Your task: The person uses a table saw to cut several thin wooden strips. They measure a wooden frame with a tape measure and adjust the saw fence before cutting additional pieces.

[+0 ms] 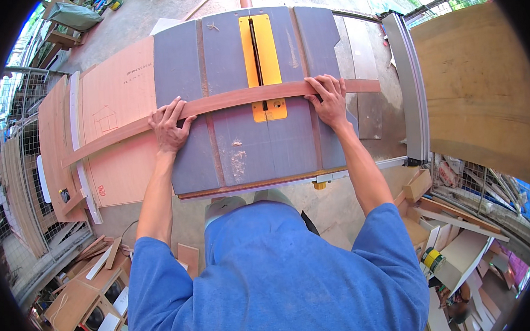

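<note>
left hand (170,124): half-curled over reddish wood strip (231,99), fingers laid across top, thumb at near edge; holding on.
right hand (328,99): also half-curled, gripping same strip toward its right end; fingertips bent over top, thumb tucked in close to near edge.
reddish wood strip: long, narrow, lying crosswise over grey tabletop (240,143); running from pinkish panel (122,71) at left to beyond tabletop's right edge.
yellow insert plate (269,57): set in tabletop between both hands, dark slot down its length; crossed by strip near its lower end.
sawdust (237,161): pale patch on tabletop, nearer to body than strip.
pale batten (77,121): far left, crossed by strip's left part.
yellow knob (319,185): under tabletop's near edge.
metal rail (406,86): grey, right of strip's end, apart from it.
tan board (477,88): large, beyond rail.
blue shirt (270,273): below, filling near middle.
</note>
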